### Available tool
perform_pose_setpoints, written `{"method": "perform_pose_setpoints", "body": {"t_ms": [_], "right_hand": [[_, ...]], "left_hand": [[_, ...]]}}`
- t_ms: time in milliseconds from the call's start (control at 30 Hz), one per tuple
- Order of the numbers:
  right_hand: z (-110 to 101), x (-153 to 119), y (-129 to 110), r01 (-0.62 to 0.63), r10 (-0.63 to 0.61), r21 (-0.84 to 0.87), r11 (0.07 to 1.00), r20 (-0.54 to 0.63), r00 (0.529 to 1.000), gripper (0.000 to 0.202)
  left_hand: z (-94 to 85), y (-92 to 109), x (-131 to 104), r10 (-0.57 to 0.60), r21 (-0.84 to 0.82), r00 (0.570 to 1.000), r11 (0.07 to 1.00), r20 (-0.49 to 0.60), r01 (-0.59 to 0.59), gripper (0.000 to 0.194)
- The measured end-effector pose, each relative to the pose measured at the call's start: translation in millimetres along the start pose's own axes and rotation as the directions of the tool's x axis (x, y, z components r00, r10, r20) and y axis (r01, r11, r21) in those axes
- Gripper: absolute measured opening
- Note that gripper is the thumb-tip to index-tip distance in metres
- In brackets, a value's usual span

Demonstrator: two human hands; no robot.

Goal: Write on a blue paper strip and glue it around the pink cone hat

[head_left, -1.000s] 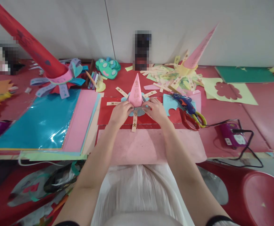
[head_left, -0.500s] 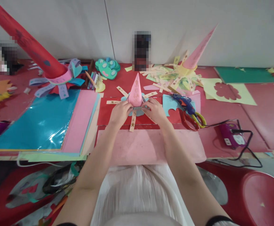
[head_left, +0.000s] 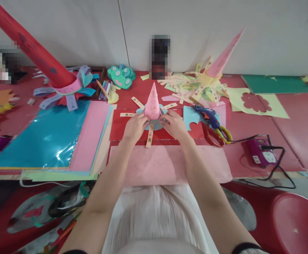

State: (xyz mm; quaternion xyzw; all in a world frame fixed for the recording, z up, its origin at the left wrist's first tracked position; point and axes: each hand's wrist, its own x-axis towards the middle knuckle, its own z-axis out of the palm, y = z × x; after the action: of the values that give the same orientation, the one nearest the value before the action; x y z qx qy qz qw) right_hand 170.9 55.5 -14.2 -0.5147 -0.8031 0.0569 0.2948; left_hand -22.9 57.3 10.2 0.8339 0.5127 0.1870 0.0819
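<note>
A pink paper cone (head_left: 152, 104) with writing on it stands upright on a light-blue paper base (head_left: 156, 126). Paper strips with stars (head_left: 149, 135) fan out from the base over red paper. Around the cone's foot runs a narrow grey-blue paper band (head_left: 154, 121). My left hand (head_left: 136, 125) pinches this band at the cone's left front, thumb and fingers together. From the right, my right hand (head_left: 173, 123) pinches the band's other side, partly covering a strip beneath it. The far side of the band is hidden behind the cone.
Scissors (head_left: 214, 137) and a blue glue gun (head_left: 208, 114) lie to the right, near a purple power socket (head_left: 262, 153) with a black cord. Coloured sheets (head_left: 42, 137) are stacked left. Behind stand a red paper tube (head_left: 37, 49) and another pink cone (head_left: 225, 58).
</note>
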Motion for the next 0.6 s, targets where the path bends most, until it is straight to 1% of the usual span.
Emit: {"method": "perform_pose_setpoints", "body": {"t_ms": [600], "right_hand": [[1.1, -0.7, 1.0, -0.008, 0.008, -0.006, 1.0, -0.001, 1.0, 0.012]], "left_hand": [[0.4, -0.2, 0.4, -0.018, -0.014, 1.0, 1.0, 0.015, 0.018, 0.017]]}}
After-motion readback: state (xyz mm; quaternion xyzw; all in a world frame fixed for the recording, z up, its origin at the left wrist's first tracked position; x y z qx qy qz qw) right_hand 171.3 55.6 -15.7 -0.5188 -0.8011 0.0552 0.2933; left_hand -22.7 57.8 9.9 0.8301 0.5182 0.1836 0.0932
